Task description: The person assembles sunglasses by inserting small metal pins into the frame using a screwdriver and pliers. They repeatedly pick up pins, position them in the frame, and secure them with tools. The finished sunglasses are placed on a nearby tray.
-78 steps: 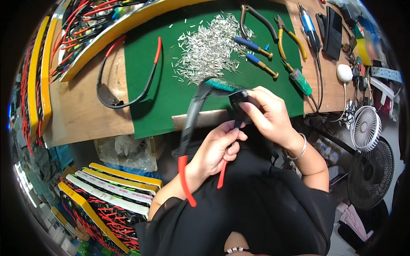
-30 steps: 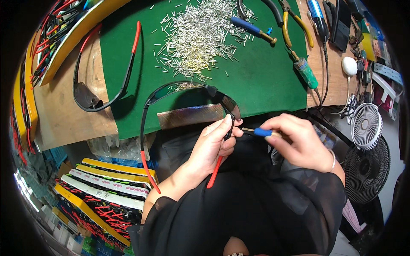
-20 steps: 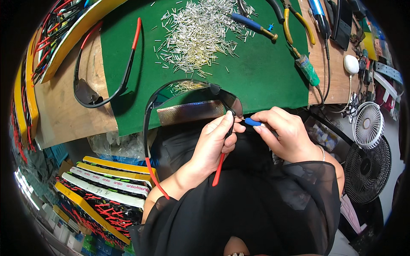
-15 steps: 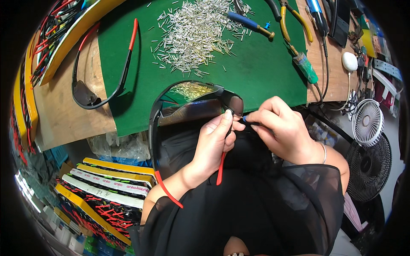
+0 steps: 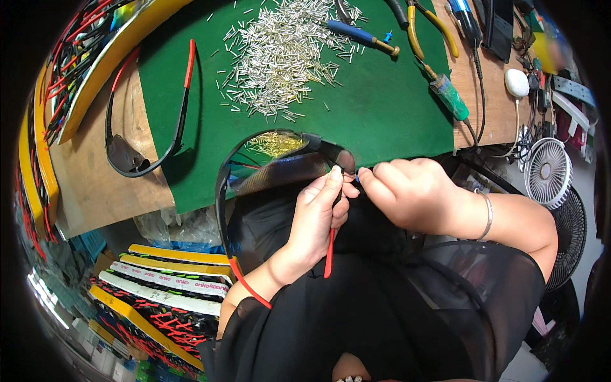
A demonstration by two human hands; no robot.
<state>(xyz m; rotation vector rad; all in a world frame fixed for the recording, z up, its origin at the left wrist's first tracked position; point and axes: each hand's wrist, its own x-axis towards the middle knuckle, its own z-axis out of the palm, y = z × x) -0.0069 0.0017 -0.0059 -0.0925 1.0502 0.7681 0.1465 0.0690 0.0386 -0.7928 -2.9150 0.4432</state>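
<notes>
My left hand (image 5: 317, 210) is closed round one arm of a pair of black sunglasses (image 5: 280, 175) with red arm tips, thumb near the hinge. The glasses hang over the table's near edge, their other arm reaching down past my left forearm. Close to that hinge, my right hand (image 5: 407, 194) is closed in a pinch on a small blue-ended piece (image 5: 358, 179). Its kind cannot be made out, as my fingers cover most of it. Another pair of black and red sunglasses (image 5: 178, 137) lies on the table at the left, arms pointing away.
On the green mat (image 5: 375, 127) lies a heap of small metal pins (image 5: 270, 70). A blue-handled tool (image 5: 350, 30), yellow-handled pliers (image 5: 412, 35) and a green-handled corded tool (image 5: 450, 97) lie right of it. Trays of glasses (image 5: 153, 280) stand lower left; a white fan (image 5: 548, 170) is at right.
My right wrist and forearm have swung outward and up, the fingertips staying near the hinge. My left hand and the glasses have hardly moved; the whole view has shifted slightly.
</notes>
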